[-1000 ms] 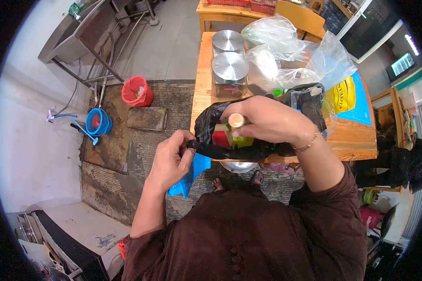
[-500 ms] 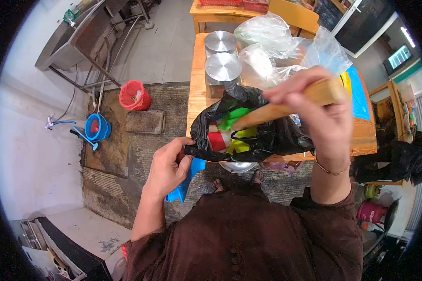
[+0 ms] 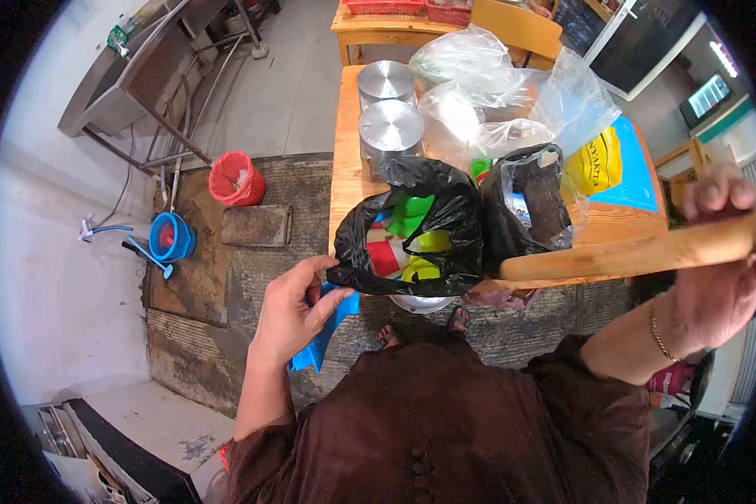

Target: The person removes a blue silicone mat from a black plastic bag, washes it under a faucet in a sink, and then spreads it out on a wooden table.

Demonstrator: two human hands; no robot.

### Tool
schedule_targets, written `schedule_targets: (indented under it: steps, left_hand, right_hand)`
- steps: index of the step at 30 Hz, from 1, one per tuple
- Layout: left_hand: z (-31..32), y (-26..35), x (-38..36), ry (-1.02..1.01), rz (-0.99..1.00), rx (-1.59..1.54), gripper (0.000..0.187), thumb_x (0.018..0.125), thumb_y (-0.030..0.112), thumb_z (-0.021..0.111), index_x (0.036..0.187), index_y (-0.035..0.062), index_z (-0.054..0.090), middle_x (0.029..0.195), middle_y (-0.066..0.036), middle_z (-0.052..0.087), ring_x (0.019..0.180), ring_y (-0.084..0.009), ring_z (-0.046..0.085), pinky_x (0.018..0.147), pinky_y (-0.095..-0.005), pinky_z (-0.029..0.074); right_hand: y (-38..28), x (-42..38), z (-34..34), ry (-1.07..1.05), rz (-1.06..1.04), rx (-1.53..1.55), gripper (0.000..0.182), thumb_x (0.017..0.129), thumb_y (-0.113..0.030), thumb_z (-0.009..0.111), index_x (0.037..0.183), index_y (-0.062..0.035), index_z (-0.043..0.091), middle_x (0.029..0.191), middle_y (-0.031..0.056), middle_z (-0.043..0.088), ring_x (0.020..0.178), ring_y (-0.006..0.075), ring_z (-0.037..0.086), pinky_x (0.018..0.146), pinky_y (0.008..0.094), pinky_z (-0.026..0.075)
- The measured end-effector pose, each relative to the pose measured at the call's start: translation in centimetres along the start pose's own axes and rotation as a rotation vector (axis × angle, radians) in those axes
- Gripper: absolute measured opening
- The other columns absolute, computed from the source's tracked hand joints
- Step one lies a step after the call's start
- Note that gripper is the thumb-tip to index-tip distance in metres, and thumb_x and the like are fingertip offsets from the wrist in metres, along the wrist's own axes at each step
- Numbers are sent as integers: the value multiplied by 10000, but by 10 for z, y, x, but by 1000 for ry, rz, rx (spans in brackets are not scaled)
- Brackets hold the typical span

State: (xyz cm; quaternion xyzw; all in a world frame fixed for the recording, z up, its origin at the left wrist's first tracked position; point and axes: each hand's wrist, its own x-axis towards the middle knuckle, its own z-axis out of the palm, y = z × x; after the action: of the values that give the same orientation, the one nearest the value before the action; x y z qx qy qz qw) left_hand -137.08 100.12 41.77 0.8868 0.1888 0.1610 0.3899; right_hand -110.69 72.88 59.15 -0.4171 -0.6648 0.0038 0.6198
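My left hand pinches the left edge of an open black plastic bag at the table's near edge. Inside that bag lie a green item, a red and white item and a yellow item. Off to the right, my right hand is closed around the end of a long wooden rolling pin, which points left toward the bags. A second black bag stands just right of the first, with a packet partly visible in it.
Two metal-lidded canisters stand on the wooden table behind the bags. Clear plastic bags, a yellow packet and a blue sheet lie farther back and right. A red bin and blue bucket are on the floor.
The rolling pin has come out of the black bag and moved right in my right hand. The second black bag is now uncovered. My left hand keeps its hold on the bag edge.
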Motion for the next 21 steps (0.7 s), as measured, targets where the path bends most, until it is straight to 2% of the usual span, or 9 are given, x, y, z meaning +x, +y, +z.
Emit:
schedule_targets:
  steps: [1, 2, 5, 7, 8, 10, 12, 16, 21]
  left_hand:
    - [0, -1, 0, -3, 8, -3, 350, 693, 151, 728, 987, 52, 566, 564, -45, 427, 496, -147, 432, 485, -270, 378]
    - [1, -2, 1, 3, 7, -6, 363, 696, 151, 726, 1003, 54, 560, 566, -45, 429, 496, -144, 433, 485, -269, 378]
    - [1, 2, 4, 6, -2, -16, 390, 700, 148, 723, 1034, 58, 544, 565, -42, 432, 497, -141, 434, 486, -269, 379]
    - [2, 0, 5, 18, -4, -5, 493, 665, 144, 749, 1087, 62, 506, 549, -23, 411, 492, -120, 408, 474, -259, 357]
    - [1, 2, 5, 8, 16, -8, 493, 665, 144, 749, 1087, 62, 506, 549, -23, 411, 492, -120, 408, 474, -259, 357]
    - [-2, 9, 6, -21, -69, 2, 611, 600, 146, 790, 1119, 59, 479, 533, -4, 376, 489, -101, 366, 460, -245, 317]
    - [-2, 15, 5, -12, -65, 13, 722, 540, 138, 821, 1151, 60, 444, 528, 13, 350, 493, -89, 334, 453, -237, 284]
    - [-3, 27, 0, -6, -202, 115, 745, 519, 64, 815, 1149, 59, 417, 538, 26, 337, 496, -93, 330, 453, -242, 288]
    - [-3, 32, -11, 224, -417, 267, 634, 529, -30, 763, 1066, 47, 435, 588, 21, 324, 546, -91, 335, 487, -234, 303]
  right_hand:
    - [-20, -7, -18, -26, -4, -255, 417, 917, -388, 425, 998, -24, 612, 941, 128, 652, 770, 181, 638, 649, 269, 555]
    - [-43, -16, -15, 192, 10, -558, 461, 938, -394, 352, 914, -23, 626, 873, 129, 667, 603, 130, 628, 514, 227, 555]
    - [-74, -35, -13, 493, 66, -676, 507, 927, -419, 356, 833, 27, 579, 758, 132, 629, 540, 104, 576, 440, 186, 522]
    - [-89, -52, -21, 1010, 353, -837, 394, 916, -298, 422, 1103, 35, 518, 812, 11, 427, 722, 56, 385, 649, 161, 308]
    - [-100, -63, -40, 989, 444, -1063, 501, 931, -390, 360, 1115, 39, 543, 864, 39, 516, 718, 96, 467, 686, 202, 396]
    - [-132, -88, -81, 718, 783, -1300, 454, 923, -376, 392, 1098, -3, 583, 810, 11, 507, 724, 73, 455, 635, 184, 352]
    - [-122, -113, -100, 826, 799, -1421, 381, 852, -363, 554, 1072, -58, 617, 752, -11, 503, 655, 57, 438, 572, 194, 331]
    - [-95, -144, -139, 973, 1092, -1008, 361, 796, -365, 626, 976, -53, 642, 736, -11, 547, 607, 57, 474, 515, 181, 365]
    - [-3, -219, -214, 1126, 924, -324, 352, 808, -95, 586, 1098, 89, 508, 895, 111, 608, 770, 164, 603, 690, 256, 502]
